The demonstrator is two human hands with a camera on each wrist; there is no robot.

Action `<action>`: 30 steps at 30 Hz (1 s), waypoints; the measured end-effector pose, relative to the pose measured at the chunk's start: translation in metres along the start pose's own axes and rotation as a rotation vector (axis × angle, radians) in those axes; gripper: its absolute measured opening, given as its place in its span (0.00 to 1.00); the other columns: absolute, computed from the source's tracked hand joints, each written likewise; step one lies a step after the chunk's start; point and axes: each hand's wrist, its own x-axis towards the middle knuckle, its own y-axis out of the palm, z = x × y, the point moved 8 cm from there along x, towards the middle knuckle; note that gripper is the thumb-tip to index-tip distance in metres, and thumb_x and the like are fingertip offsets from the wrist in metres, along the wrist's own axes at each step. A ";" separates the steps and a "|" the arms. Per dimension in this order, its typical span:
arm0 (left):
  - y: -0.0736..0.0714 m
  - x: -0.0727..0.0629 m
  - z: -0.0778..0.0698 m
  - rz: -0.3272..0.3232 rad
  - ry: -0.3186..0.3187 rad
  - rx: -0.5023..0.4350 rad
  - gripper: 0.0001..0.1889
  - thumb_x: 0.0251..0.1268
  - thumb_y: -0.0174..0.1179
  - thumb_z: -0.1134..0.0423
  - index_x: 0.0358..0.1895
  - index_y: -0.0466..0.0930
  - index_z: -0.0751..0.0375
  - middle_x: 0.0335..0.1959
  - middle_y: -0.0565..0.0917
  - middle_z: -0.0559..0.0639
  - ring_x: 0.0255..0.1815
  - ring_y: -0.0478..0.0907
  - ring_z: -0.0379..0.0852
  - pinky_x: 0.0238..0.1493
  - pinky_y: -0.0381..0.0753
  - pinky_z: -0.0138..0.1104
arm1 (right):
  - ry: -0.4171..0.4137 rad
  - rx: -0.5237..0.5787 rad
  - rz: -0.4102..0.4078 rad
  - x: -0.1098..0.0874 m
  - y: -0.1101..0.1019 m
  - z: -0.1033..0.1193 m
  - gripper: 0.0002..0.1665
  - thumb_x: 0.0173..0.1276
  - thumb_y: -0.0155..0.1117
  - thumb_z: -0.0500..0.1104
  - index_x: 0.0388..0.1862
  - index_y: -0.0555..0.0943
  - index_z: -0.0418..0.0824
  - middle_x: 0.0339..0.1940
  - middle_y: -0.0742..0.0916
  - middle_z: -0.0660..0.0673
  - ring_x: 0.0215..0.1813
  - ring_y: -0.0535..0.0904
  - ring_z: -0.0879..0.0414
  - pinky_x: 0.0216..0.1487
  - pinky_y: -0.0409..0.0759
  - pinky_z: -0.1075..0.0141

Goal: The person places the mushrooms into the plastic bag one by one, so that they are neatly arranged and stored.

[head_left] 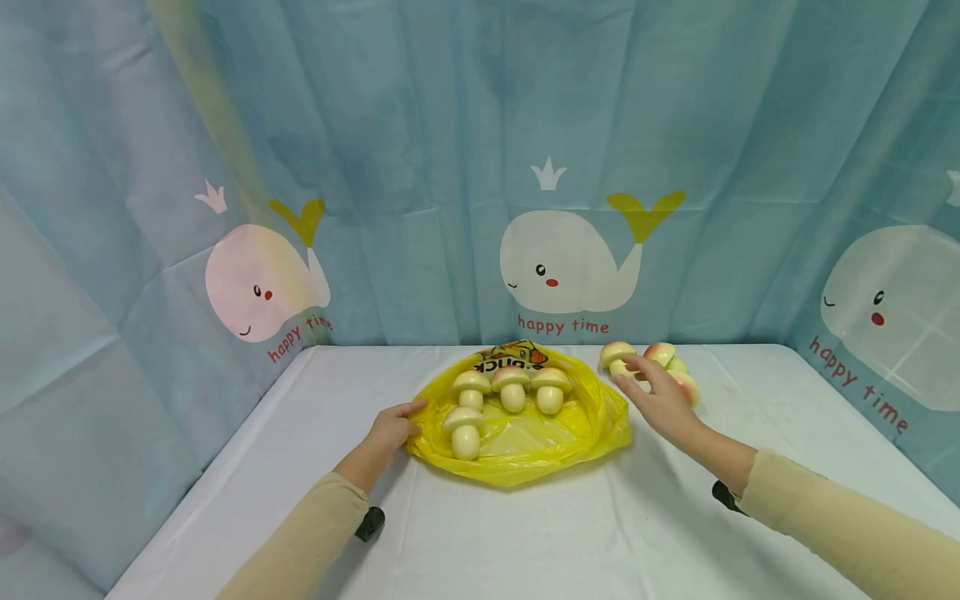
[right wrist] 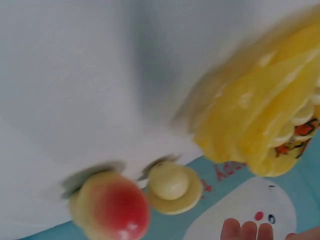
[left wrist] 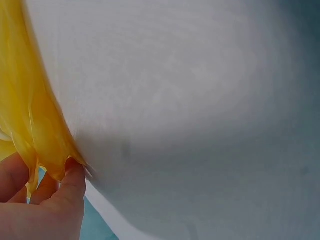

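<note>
A yellow plastic bag lies spread with its mouth towards me, and several toy mushrooms with cream stems and reddish caps sit in it. My left hand pinches the bag's left edge; the left wrist view shows thin yellow plastic between thumb and fingers. To the right of the bag, my right hand hovers with loosely bent fingers beside a toy mushroom. More toy mushrooms lie behind that hand, partly hidden. In the right wrist view its fingers hold nothing, apart from the nearby mushroom.
A white cloth covers the table. Blue curtains printed with whales stand along its back and sides. Small black objects show beneath each forearm.
</note>
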 end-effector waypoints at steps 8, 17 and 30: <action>0.000 0.000 0.000 0.001 -0.001 -0.010 0.29 0.62 0.47 0.81 0.68 0.70 0.64 0.73 0.58 0.67 0.69 0.61 0.60 0.66 0.66 0.46 | -0.150 -0.220 -0.034 0.001 -0.014 -0.018 0.30 0.70 0.62 0.45 0.66 0.70 0.30 0.58 0.74 0.30 0.46 0.69 0.38 0.52 0.67 0.43; 0.000 -0.001 0.001 0.005 0.012 -0.014 0.29 0.62 0.47 0.82 0.68 0.69 0.66 0.73 0.57 0.68 0.70 0.59 0.62 0.66 0.66 0.47 | -0.152 -0.390 0.018 0.005 -0.022 -0.045 0.37 0.64 0.68 0.46 0.68 0.67 0.33 0.68 0.65 0.26 0.66 0.56 0.25 0.59 0.56 0.28; -0.001 -0.001 0.000 -0.002 0.018 -0.005 0.29 0.61 0.47 0.81 0.67 0.70 0.66 0.73 0.58 0.67 0.72 0.55 0.62 0.68 0.62 0.48 | -0.173 -0.467 0.116 0.009 -0.030 -0.079 0.44 0.57 0.74 0.42 0.70 0.65 0.37 0.71 0.60 0.26 0.67 0.53 0.24 0.55 0.53 0.25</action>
